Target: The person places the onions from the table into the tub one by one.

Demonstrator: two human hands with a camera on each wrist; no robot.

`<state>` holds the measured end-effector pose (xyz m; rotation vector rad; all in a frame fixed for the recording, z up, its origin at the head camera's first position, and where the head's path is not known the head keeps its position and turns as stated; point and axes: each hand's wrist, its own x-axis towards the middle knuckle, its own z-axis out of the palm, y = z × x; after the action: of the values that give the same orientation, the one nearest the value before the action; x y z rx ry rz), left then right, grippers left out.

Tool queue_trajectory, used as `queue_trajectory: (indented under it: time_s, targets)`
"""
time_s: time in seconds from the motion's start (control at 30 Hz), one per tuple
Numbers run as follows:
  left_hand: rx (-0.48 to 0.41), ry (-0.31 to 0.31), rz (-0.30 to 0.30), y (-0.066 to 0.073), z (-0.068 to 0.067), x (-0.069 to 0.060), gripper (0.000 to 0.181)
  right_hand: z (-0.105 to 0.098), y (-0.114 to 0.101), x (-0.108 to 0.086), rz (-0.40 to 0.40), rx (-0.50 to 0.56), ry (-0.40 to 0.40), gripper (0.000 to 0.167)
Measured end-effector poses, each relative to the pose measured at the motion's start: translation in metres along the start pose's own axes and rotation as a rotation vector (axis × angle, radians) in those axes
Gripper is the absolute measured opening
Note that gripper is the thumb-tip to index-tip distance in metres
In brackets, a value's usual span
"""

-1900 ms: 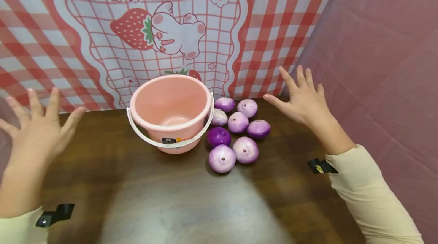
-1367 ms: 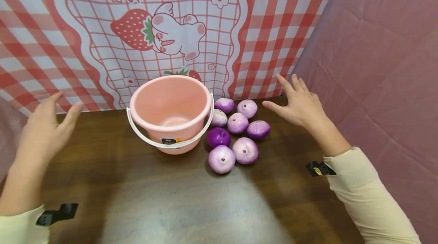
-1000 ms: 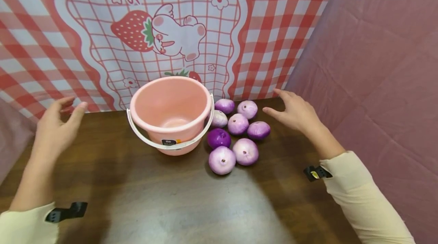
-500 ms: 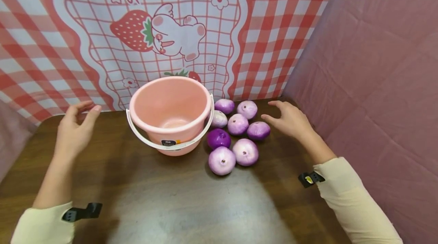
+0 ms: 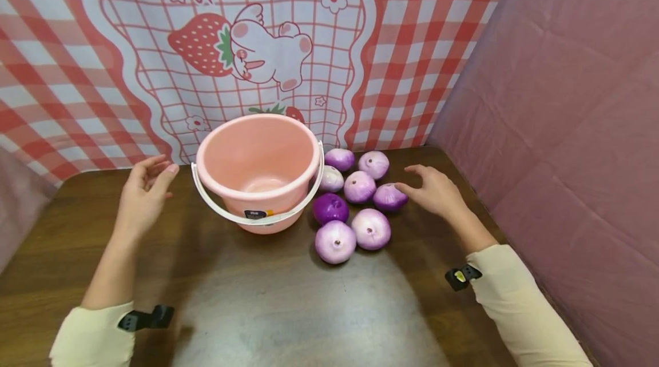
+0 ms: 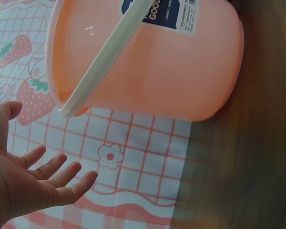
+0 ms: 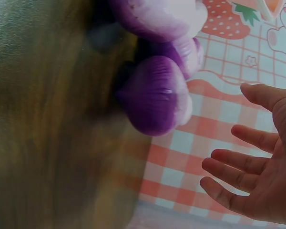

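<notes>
The pink bucket (image 5: 252,144) is standing upright left of centre in the head frame, near the table's back edge. Its broad mouth is facing upward, probably leaving the interior accessible from either side. The white handle (image 5: 268,220) is hanging forward across the front wall, so it is not spanning the mouth.

At least eight purple onions (image 5: 359,187) are clustering right of centre, outside the bucket. They are lying directly on the table (image 5: 257,298), with no tray or rim retaining them. Their rounded sides are presumably resting stably because the surface appears level. The close grouping is likely keeping every piece within short reach of the bucket.

The left hand (image 5: 140,201) is hovering at left of centre, beside the bucket. Its fingers are curving loosely, with thumb and fingertips apart; it is holding nothing. This placement is leaving the bucket wall and handle uncontacted.

The right hand (image 5: 436,191) is hovering right of centre, palm toward the cluster. Its thumb and fingers are spreading wide, gripping nothing. In the head frame the thumb is overlapping the outermost onion (image 5: 388,200); the right wrist frame is showing a gap. That spread is probably suiting a rounded object.
</notes>
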<state>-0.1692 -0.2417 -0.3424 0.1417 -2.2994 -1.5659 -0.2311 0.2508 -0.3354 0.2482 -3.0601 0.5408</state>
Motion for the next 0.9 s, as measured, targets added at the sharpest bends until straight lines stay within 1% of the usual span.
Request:
queue_trajectory:
  time_s: [0.17, 0.33, 0.47, 0.7, 0.9]
  targets:
    - [-0.021, -0.013, -0.032, -0.001, 0.007, 0.000, 0.054, 0.010, 0.005, 0.001, 0.004, 0.023, -0.001, 0.059]
    - [-0.048, -0.028, -0.063, -0.002, 0.014, -0.001, 0.056, 0.019, 0.010, 0.001, 0.005, 0.045, 0.002, 0.059]
    - [-0.095, -0.048, -0.081, -0.003, 0.017, -0.002, 0.058, 0.025, 0.014, 0.002, 0.009, 0.056, 0.009, 0.059]
    - [-0.206, -0.072, -0.110, -0.006, 0.024, -0.002, 0.060, 0.033, 0.018, 0.004, 0.008, 0.078, 0.020, 0.063]
    - [-0.255, -0.082, -0.147, -0.008, 0.030, -0.003, 0.059, 0.039, 0.020, 0.004, 0.026, 0.102, 0.011, 0.065]
